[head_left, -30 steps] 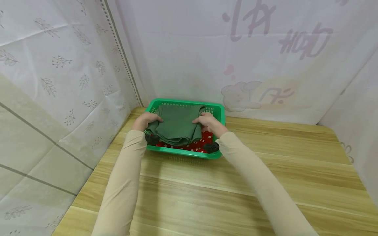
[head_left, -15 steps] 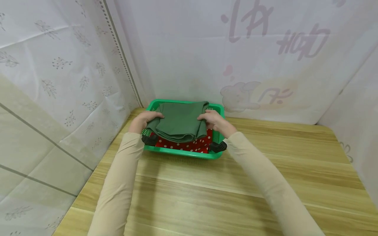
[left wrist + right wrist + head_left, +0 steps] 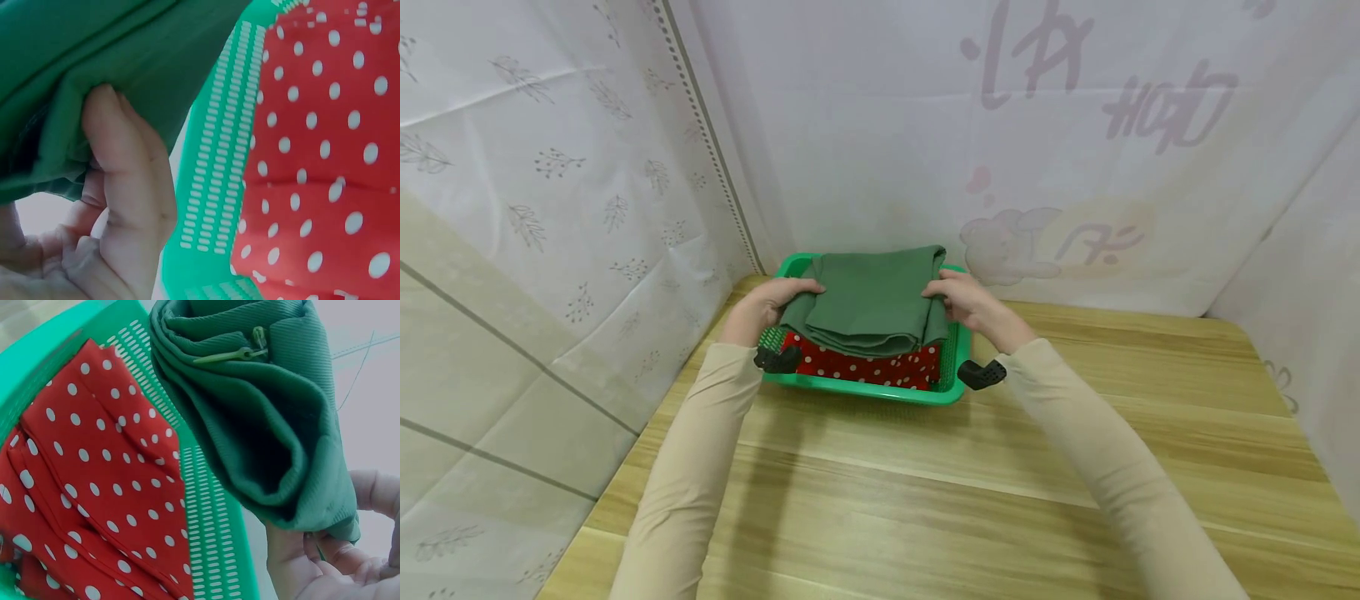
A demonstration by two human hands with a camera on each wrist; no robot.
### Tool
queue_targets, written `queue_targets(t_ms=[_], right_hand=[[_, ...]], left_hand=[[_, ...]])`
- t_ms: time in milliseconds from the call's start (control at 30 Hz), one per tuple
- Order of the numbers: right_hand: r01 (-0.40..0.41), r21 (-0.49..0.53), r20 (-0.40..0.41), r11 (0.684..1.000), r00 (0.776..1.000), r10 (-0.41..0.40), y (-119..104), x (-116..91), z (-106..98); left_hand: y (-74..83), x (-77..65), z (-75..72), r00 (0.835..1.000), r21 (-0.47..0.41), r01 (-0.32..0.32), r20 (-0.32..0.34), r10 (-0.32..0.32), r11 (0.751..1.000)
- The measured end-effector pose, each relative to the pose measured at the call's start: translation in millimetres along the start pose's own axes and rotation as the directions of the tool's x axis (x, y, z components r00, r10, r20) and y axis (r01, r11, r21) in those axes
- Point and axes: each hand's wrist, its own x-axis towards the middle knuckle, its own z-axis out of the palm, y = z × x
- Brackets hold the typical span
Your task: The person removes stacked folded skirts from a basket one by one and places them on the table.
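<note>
A folded dark green garment (image 3: pixel 872 292) hangs over the basket, held between both hands. My left hand (image 3: pixel 763 305) grips its left side, thumb on top and fingers below; the left wrist view shows curled fingers (image 3: pixel 128 169) against the cloth. On the opposite side my right hand (image 3: pixel 981 307) pinches the right edge. The layered folds and a zipper pull (image 3: pixel 250 350) face the right wrist camera. Beneath lies a red cloth with white dots (image 3: pixel 865 368), inside the green plastic basket (image 3: pixel 865 390). The garment covers the basket's back part in the head view.
The basket stands on a wood-grain table (image 3: pixel 880 500), close to the back wall's white printed curtain (image 3: pixel 880 125). Another patterned curtain (image 3: pixel 550 208) hangs at the left. Black wrist-worn pieces (image 3: pixel 981 375) sit by both cuffs.
Both hands have raised the green garment out of the basket and shifted it slightly right. More of the red dotted cloth shows below it. The basket stays in place.
</note>
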Motion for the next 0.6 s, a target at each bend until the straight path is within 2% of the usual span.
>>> queue_targets(t_ms=[167, 400, 600], right_hand=[[0.032, -0.034, 0.021, 0.999, 0.999, -0.031, -1, -13, -12], [0.117, -0.043, 0.084, 0.992, 0.99, -0.113, -1, -32, -36], [0.15, -0.038, 0.089, 0.988, 0.985, -0.146, -1, -49, -55]], left_hand=[[-1.0, -1.5, 9.5, 0.997, -0.021, -0.007, 0.072, 0.009, 1.0], [0.0, -6.5, 35.3, 0.995, -0.027, -0.048, 0.083, 0.05, 0.998], [0.4, -5.7, 57.4, 0.995, -0.027, -0.053, 0.085, 0.056, 0.998]])
